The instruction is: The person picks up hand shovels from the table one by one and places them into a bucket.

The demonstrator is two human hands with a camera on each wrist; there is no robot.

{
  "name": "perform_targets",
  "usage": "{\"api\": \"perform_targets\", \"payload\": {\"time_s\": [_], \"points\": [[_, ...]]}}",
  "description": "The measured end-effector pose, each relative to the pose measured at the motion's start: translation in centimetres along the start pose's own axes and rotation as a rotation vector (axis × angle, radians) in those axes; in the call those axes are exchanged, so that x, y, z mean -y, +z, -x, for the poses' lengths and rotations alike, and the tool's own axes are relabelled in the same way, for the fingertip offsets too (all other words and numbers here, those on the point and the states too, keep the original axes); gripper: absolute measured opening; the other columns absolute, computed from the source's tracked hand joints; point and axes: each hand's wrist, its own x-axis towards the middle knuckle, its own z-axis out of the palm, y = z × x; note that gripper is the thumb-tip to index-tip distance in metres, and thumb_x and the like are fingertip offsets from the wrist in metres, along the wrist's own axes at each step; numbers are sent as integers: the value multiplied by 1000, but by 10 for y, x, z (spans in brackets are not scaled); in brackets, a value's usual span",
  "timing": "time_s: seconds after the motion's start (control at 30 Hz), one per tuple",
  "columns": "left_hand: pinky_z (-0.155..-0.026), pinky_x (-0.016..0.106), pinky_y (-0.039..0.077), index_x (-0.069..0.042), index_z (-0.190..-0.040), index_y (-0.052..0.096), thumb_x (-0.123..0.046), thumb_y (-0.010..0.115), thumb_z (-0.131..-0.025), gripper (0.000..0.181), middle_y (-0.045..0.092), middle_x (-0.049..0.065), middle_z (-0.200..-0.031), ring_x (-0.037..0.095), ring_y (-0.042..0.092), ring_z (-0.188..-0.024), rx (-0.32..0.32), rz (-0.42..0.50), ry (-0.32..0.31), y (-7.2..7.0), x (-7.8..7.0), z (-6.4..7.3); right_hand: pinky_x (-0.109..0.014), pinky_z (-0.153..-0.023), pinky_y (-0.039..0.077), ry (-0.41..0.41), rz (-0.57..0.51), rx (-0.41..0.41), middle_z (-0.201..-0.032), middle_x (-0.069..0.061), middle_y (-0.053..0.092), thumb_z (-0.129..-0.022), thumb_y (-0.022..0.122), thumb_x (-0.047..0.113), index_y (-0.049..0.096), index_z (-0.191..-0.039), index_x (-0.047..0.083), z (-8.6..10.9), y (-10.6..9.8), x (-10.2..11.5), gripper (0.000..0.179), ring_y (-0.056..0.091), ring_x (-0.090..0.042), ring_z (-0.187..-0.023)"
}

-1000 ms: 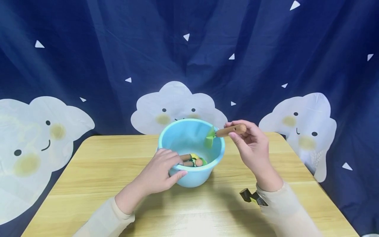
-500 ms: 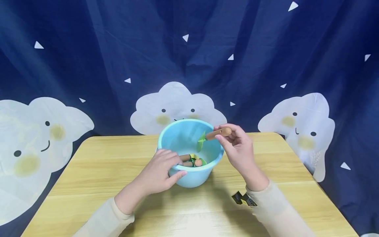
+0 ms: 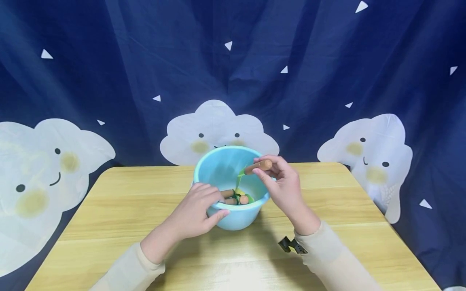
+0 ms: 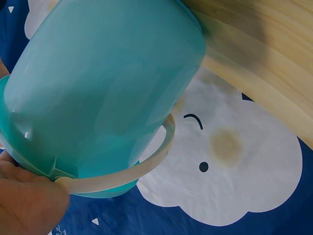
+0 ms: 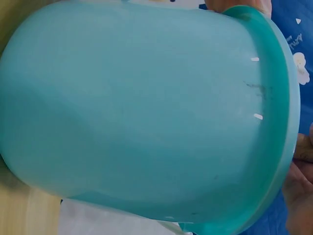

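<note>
A light blue bucket [image 3: 236, 220] stands upright on the table. My left hand [image 3: 194, 208] grips its near left rim, fingers inside and thumb outside. Above the bucket's right side, my right hand [image 3: 284, 186] pinches the wooden handle of a small green-headed garden tool [image 3: 257, 166]; its head points down into the bucket. Several more wooden-handled tools [image 3: 230, 201] with green and yellow parts lie at the bottom, partly hidden by the left fingers and rim. The left wrist view shows the bucket's pale carrying handle [image 4: 122, 176] hanging down beside the left hand [image 4: 32, 205].
The wood-grain table [image 3: 120, 214] has rounded far corners. Behind it hangs a dark blue curtain [image 3: 233, 81] with white clouds and triangles. In the right wrist view, the bucket's outer wall [image 5: 127, 107] fills most of the picture.
My right hand has moved left and slightly down, carrying the garden tool from the bucket's right rim to over its inside. The left hand and the bucket have stayed put.
</note>
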Motion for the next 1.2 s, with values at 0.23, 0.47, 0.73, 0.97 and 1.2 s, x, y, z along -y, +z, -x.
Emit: {"api": "perform_targets", "payload": {"time_s": [0.23,0.47,0.73,0.97,1.2], "points": [[-85,37,41,-21,-88,61,-39,67,-92,20,57,-13,-84,11,55,-87,-19,-1,16,0,0,0,-27,-76,58,10,47,27,-103,-13,74,-82,76,-8,65,-111,0,2,5,-2,31,72,-13,-87],[-86,37,40,-21,-88,61,-40,67,-92,20,57,-13,-84,11,54,-87,-20,-1,19,1,1,0,-29,-78,58,61,69,60,-98,-6,75,-84,77,0,67,-110,5,3,8,-3,28,73,-14,-89],[-85,37,40,-21,-88,60,-39,67,-92,20,56,-12,-84,11,54,-87,-21,-3,21,1,1,0,-28,-79,58,140,130,91,-100,-1,74,-84,80,8,68,-107,9,1,8,-1,26,72,-14,-94],[-85,37,40,-21,-88,60,-40,66,-93,21,55,-13,-82,11,53,-85,-20,-8,21,0,0,1,-28,-77,58,174,181,130,-101,-2,74,-83,82,11,68,-106,11,-1,9,-3,26,73,-16,-91],[-85,37,40,-20,-88,60,-41,66,-92,22,54,-12,-82,11,52,-84,-21,-16,20,0,0,1,-29,-78,58,184,247,188,-97,-3,74,-82,83,11,68,-105,10,-1,10,-5,27,73,-18,-86]]}}
